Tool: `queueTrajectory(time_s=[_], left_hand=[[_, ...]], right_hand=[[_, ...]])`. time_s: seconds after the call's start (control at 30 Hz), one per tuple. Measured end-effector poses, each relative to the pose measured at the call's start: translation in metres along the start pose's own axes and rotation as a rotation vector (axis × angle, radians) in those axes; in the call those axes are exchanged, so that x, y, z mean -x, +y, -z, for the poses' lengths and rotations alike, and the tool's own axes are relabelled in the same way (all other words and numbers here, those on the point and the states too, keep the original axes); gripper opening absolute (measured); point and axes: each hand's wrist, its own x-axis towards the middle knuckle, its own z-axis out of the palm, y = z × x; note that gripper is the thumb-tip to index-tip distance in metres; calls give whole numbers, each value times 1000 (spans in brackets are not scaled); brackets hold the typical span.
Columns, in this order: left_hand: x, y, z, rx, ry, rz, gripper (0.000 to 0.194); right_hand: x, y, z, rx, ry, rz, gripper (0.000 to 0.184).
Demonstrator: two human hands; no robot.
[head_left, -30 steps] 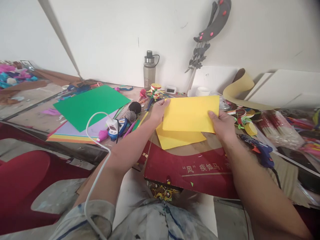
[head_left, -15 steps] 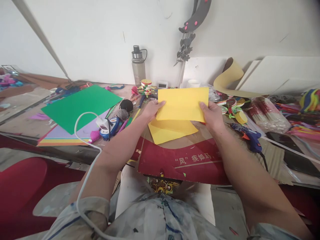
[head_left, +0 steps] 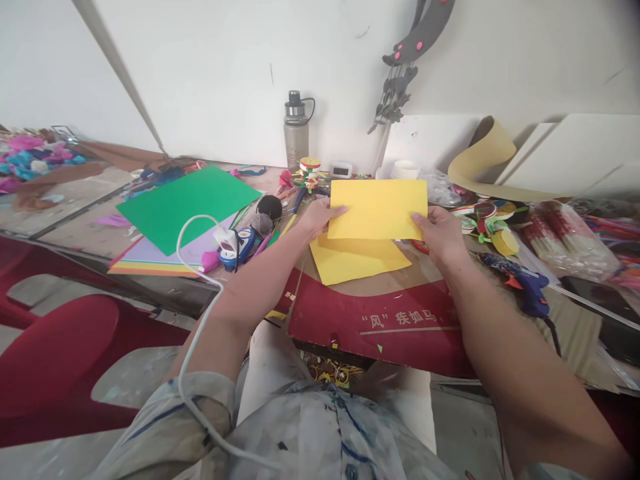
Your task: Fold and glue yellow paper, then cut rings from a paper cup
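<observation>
Both hands hold a yellow paper sheet (head_left: 377, 209) up over the table. My left hand (head_left: 320, 219) pinches its left edge and my right hand (head_left: 440, 233) pinches its right edge. A second yellow sheet (head_left: 355, 261) lies flat just below it on a red and brown cardboard piece (head_left: 380, 320).
A green sheet (head_left: 187, 203) tops a stack of coloured paper at the left. A white cable (head_left: 200, 280) runs to a plug by yarn balls (head_left: 265, 213). A blue glue gun (head_left: 523, 290) lies right. A grey bottle (head_left: 295, 133) stands by the wall. A red chair (head_left: 55, 360) is at lower left.
The held yellow sheet has tipped flatter and looks shorter. The camera view has shifted slightly; both hands keep the same grips.
</observation>
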Motion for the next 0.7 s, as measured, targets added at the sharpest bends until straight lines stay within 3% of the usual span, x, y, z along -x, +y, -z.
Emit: queueTrajectory(time_s=[0.13, 0.3, 0.7], left_hand=[[-2, 1, 1, -18, 33, 20, 40], [-4, 4, 3, 27, 30, 42, 31], [-3, -2, -7, -36, 224, -102, 15]], right_hand=[[7, -11, -1, -1, 35, -134, 16], [16, -28, -4, -4, 64, -171, 13], [15, -15, 1, 103, 54, -38, 20]])
